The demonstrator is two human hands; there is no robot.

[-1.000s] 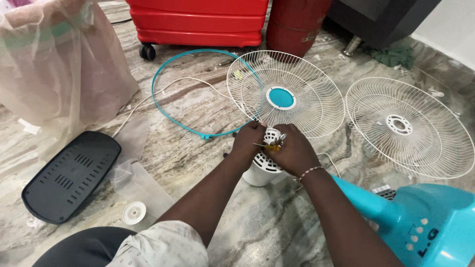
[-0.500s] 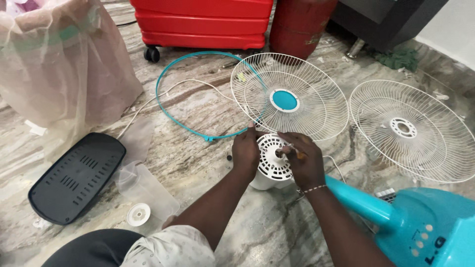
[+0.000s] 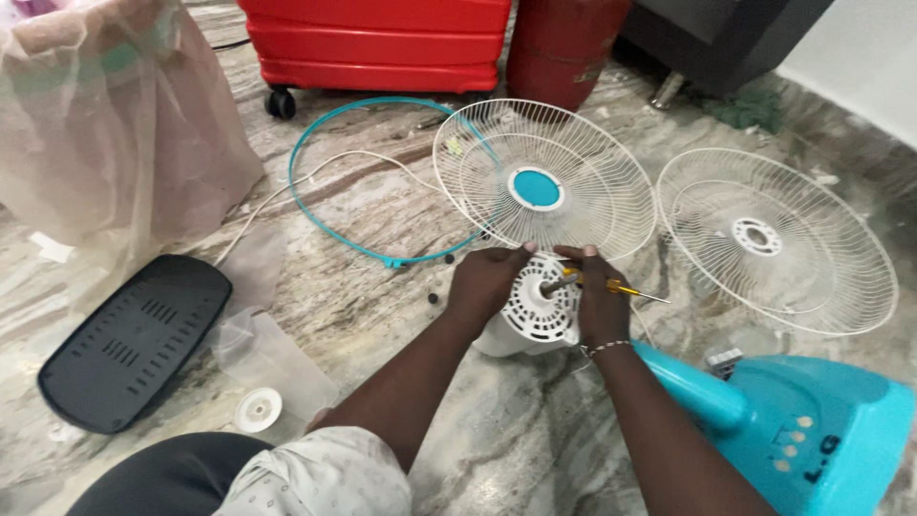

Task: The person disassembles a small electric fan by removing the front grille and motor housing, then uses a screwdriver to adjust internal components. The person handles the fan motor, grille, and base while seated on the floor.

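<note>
Home floor: marble tiles (image 3: 382, 287), red wheeled suitcase (image 3: 377, 43), dismantled fan grilles (image 3: 774, 239) spread about.

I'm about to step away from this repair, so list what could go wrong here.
1. The right hand holds a thin yellow-handled screwdriver close to the left hand; a slip could jab it.
2. Small dark bits lie loose on the patterned floor and could get lost.
3. The white cord trails nearby and might snag.
</note>
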